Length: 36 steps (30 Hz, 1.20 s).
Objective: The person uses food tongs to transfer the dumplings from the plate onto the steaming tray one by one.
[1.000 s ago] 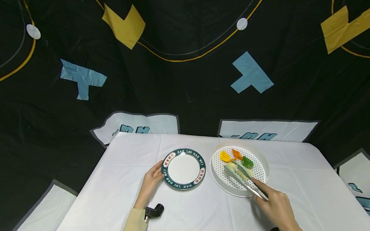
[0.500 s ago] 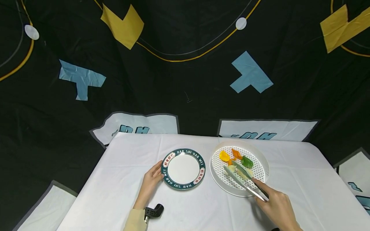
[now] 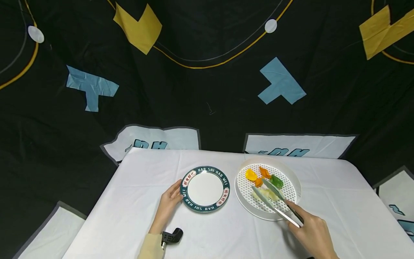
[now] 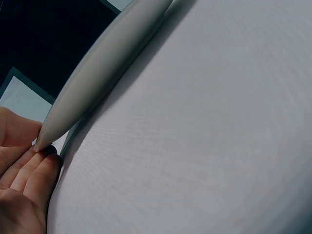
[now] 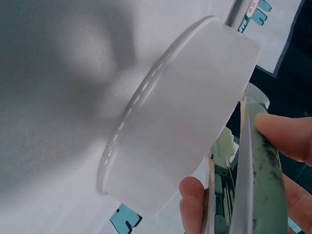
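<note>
My left hand (image 3: 170, 201) pinches the left rim of a round white plate (image 3: 205, 189) with a green lettered border, thumb above and fingers below in the left wrist view. In my right hand (image 3: 312, 228) are tongs (image 5: 265, 175) with green arms, gripped between thumb and fingers. The tong arms stand apart over a round white perforated tray (image 3: 295, 180). Pale vegetable pieces (image 3: 270, 195) lie between and beneath the tips; whether the tips touch them is unclear. Behind them sit a yellow piece (image 3: 251, 175), orange pieces (image 3: 265, 173) and a green piece (image 3: 277, 182).
A white cloth covers the table (image 3: 129, 201), on which plate and tray stand side by side with a narrow gap. Behind the table's far edge hangs a black curtain (image 3: 200, 100) with yellow and blue shapes. A black wrist device (image 3: 173, 236) sits on my left wrist.
The tong tips have shifted slightly right and away from the orange piece at the front, uncovering it. Pale pieces now show between the arms. Left hand and plate have stayed put.
</note>
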{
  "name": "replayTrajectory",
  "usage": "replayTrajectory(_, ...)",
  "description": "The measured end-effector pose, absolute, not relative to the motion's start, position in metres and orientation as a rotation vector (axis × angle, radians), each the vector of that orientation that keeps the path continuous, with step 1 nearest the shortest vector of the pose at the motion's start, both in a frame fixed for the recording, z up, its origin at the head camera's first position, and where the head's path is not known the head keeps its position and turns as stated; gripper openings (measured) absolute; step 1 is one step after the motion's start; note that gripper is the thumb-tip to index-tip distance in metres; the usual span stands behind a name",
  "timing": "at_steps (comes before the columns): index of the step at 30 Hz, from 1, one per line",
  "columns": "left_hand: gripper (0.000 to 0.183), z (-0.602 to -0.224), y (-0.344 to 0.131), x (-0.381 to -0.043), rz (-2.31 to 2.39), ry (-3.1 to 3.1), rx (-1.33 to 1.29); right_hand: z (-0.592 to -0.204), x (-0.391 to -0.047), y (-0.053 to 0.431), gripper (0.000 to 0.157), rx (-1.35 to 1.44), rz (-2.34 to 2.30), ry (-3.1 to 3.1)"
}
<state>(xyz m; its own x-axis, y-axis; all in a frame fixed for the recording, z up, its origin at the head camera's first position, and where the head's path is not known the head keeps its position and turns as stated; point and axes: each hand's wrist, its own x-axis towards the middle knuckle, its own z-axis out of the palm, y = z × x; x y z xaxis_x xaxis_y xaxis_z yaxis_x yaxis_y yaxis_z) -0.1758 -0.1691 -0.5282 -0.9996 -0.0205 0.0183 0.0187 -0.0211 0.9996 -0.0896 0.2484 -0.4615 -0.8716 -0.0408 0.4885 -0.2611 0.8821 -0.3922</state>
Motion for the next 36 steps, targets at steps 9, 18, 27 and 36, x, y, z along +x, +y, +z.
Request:
replayTrajectory(9, 0.058, -0.529, -0.169, -0.177, -2.219, -2.186, 0.013, -0.461, -0.089, 0.247, 0.063, 0.203, 0.642, -2.577)
replayTrajectory(18, 0.058, -0.528, -0.169, -0.178, -2.209, -2.202, 0.021, -0.463, -0.092, 0.245, 0.064, 0.221, 0.638, -2.512)
replayTrajectory(27, 0.058, -0.527, -0.169, -0.176, -2.203, -2.211, 0.026, -0.459, -0.098, 0.234, 0.064, 0.291, 0.687, -2.423)
replayTrajectory(36, 0.058, -0.528, -0.169, -0.176, -2.216, -2.196, 0.012, -0.451, -0.107, 0.213, 0.066, 0.384, 0.793, -2.397)
